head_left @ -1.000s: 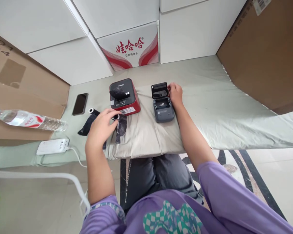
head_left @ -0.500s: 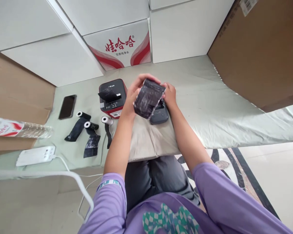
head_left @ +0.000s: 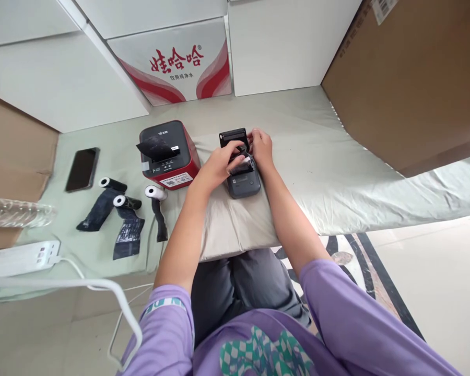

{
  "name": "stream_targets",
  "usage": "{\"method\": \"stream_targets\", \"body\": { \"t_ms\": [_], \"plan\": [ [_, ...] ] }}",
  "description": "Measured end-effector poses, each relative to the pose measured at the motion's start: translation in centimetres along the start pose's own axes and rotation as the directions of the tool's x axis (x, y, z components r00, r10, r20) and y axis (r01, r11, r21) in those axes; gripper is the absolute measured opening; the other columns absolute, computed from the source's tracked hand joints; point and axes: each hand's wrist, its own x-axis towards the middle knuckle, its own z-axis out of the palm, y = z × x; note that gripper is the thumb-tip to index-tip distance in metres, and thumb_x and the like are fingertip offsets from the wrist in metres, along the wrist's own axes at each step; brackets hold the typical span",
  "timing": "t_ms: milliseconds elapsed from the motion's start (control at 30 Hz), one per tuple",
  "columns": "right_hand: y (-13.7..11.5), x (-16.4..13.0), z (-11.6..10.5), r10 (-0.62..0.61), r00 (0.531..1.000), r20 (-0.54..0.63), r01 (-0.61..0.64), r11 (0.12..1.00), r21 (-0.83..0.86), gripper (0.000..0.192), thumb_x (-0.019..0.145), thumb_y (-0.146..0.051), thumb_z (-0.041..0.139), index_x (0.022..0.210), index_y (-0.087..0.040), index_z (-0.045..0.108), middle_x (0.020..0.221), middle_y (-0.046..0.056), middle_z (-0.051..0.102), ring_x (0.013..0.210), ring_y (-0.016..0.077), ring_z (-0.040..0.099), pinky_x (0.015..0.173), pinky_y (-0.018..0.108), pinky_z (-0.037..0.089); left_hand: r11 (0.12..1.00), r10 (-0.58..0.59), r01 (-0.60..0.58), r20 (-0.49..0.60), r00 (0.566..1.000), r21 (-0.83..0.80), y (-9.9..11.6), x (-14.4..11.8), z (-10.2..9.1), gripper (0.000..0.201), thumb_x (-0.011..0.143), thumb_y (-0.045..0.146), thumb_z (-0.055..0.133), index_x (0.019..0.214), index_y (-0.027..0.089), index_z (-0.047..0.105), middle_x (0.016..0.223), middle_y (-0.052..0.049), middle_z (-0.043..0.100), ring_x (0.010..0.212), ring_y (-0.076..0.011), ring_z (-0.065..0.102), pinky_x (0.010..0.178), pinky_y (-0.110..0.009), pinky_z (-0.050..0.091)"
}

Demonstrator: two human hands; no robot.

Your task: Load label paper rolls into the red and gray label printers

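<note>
The left hand (head_left: 219, 164) arches over a small dark-grey plastic printer (head_left: 243, 187) with its black lid (head_left: 230, 136) raised; thumb and fingers sit around a shiny dark piece in the open bay, mostly covered, so I cannot tell whether they are pressed together on it. The right hand (head_left: 261, 149) bends its fingers against the printer's right edge beside the lid; how tightly they close is hidden.

Under the grip spreads a table covered in wrinkled pale-green cloth (head_left: 305, 183), its front edge hanging near the person's lap. Just left of the left hand stands a red-and-black boxy printer (head_left: 170, 163). Farther left and nearer the person lie a white paper roll (head_left: 156, 192) with a dark tail and two black film rolls (head_left: 128, 202), partly unwound. Beyond them are a black smartphone (head_left: 82, 169) and a clear plastic bottle (head_left: 19, 213).

Behind the grip rises a wall of white cartons (head_left: 274, 47), one printed in red; well to its right stands a large brown cardboard box (head_left: 391, 78). Below, pale glossy tiles (head_left: 434, 256) cover the floor.
</note>
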Motion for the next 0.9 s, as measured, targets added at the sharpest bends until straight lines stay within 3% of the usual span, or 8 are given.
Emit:
{"method": "stream_targets", "body": {
  "t_ms": [333,600,900],
  "plan": [
    [0.1,0.0,0.0,-0.016,1.0,0.002,0.016,1.0,0.022,0.069,0.097,-0.083,0.031,0.082,-0.022,0.059,0.075,0.003,0.058,0.065,0.0167,0.06,0.073,0.036,0.055,0.968,0.011,-0.012,0.006,1.0,0.25,0.2,-0.1,0.6,0.02,0.098,0.031,0.067,0.114,0.022,0.072,0.127,-0.01,0.074,0.115,-0.0272,0.067,0.099,-0.041,0.042],
    [0.0,0.0,0.0,-0.01,1.0,0.01,0.01,1.0,-0.001,0.073,0.093,-0.089,0.03,0.083,-0.023,0.059,0.074,0.002,0.056,0.068,0.0167,0.06,0.072,0.034,0.055,0.948,-0.036,0.061,-0.085,0.996,0.311,0.7,0.1,1.1,0.005,0.093,0.027,0.073,0.095,0.022,0.074,0.105,-0.009,0.073,0.109,-0.0297,0.059,0.09,-0.043,0.044],
    [0.3,0.1,0.0,-0.026,1.0,0.017,0.027,0.998,-0.063,0.075,0.092,-0.09,0.027,0.084,-0.022,0.059,0.078,0.004,0.057,0.069,0.0169,0.058,0.073,0.034,0.053,0.948,-0.061,0.095,-0.12,0.991,0.303,-0.1,0.3,1.8,0.024,0.096,0.038,0.069,0.079,0.023,0.077,0.089,-0.008,0.075,0.096,-0.0285,0.061,0.087,-0.045,0.045]
  ]
}}
